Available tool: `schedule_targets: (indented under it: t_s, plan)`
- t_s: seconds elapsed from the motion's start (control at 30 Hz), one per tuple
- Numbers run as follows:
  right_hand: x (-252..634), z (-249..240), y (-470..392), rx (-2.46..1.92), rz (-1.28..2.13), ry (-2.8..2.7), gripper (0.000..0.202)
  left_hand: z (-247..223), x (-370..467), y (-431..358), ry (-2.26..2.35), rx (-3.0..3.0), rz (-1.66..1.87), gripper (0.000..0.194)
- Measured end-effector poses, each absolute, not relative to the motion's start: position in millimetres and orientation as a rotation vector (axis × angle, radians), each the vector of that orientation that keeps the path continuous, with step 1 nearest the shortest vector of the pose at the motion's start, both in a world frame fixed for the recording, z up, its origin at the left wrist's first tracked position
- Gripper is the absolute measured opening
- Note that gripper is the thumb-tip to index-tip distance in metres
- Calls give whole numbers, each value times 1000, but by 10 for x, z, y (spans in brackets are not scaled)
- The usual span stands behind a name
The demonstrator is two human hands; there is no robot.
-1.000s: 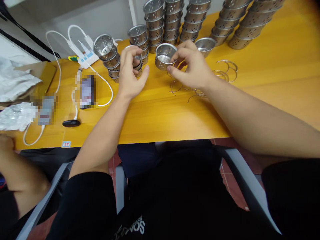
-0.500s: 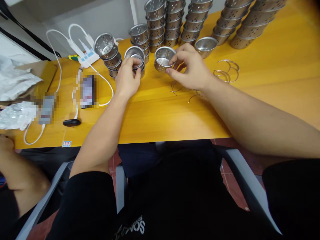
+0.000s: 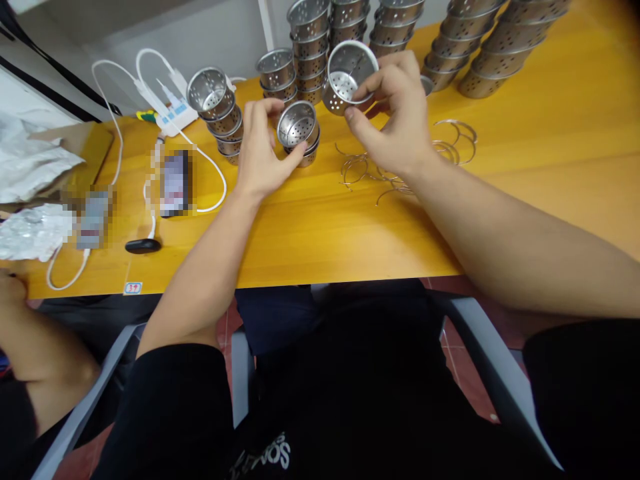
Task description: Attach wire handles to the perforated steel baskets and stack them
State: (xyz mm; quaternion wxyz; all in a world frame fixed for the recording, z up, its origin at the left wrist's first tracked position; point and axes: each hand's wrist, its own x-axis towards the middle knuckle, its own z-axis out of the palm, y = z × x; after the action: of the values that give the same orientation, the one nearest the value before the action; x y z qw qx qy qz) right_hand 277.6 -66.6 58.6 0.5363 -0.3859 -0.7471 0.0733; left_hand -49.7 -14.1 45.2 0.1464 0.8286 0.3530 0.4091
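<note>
My right hand (image 3: 395,110) holds a perforated metal cup (image 3: 340,87) by its right side, thumb outside and fingers at the rim. The cup is raised and tilted, with its open mouth toward me. On the table to its left is a short stack of similar perforated metal cups (image 3: 303,159). My left hand (image 3: 263,147) curves round this stack from the left, its thumb on the near rim and its index finger by the far left edge. Several thin bent wires (image 3: 355,170) lie below my right hand.
Tall stacks of perforated cups (image 3: 460,43) line the back, with shorter stacks (image 3: 220,123) left of them. A power strip (image 3: 177,117), white cables, a phone (image 3: 175,183) and a black oval object (image 3: 143,246) lie leftward. Another person's arm (image 3: 45,353) is at lower left.
My right hand has lifted its cup up and slightly right, tilting it. The short stack at my left hand has shifted right, and the left thumb and index finger have spread wider.
</note>
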Motion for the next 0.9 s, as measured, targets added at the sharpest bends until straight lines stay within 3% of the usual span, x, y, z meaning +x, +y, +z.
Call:
schedule_targets:
  t_s: [0.1, 0.17, 0.33, 0.7, 0.9]
  plan:
    - [2742, 583, -669, -840, 148, -1769, 17, 311, -485, -91, 1144, 2234, 1246, 115]
    - [2712, 573, -671, -819, 121, -1767, 16, 188, -427, -31, 1143, 2096, 1210, 121]
    - [2650, 543, -674, -812, 128, -1788, 16, 62, -232, 70, 1079, 1973, 1163, 98]
    - [2650, 637, -762, -913, 201, -1840, 17, 356, -145, -204, 1116, 2050, 1168, 66]
    - [2602, 773, -899, -1159, 326, -1830, 40, 382, -133, -221, 1157, 2028, 1159, 57]
